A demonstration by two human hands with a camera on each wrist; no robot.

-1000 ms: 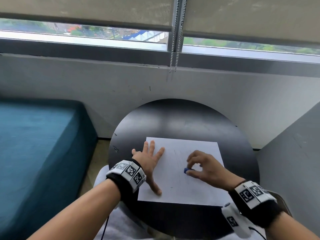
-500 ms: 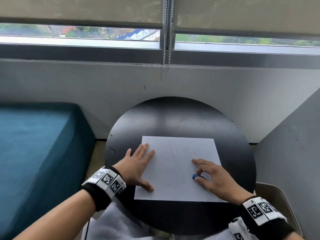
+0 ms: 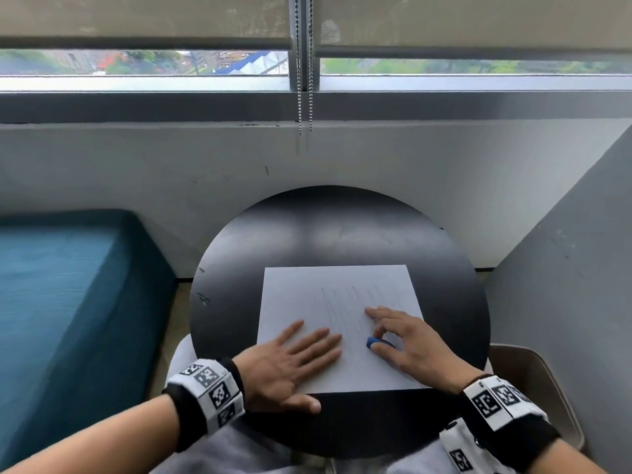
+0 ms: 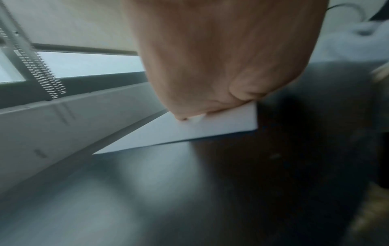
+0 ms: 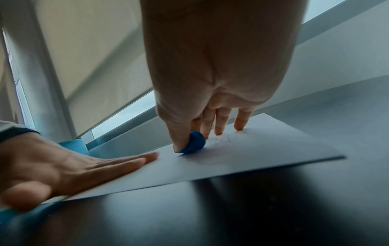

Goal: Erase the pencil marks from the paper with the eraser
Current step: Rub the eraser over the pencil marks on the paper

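Looks like a room in a flat or a small lounge corner, hard to say which. There's a small round black table (image 3: pixel 342 234) pushed up against a plain white wall (image 3: pixel 136 159) right under a wide window (image 3: pixel 171 65), with beige roller blinds (image 3: pixel 136 18) pulled most of the way down and their bead chains (image 3: pixel 305 80) hanging in the middle. A teal upholstered cushion (image 3: pixel 61 285), either a bed or a sofa, sits just left of the table. Trees and rooftops show outside.

Your head camera is looking down over the paper (image 3: pixel 337 313); both wrist cameras are skimming it from close behind your palms.
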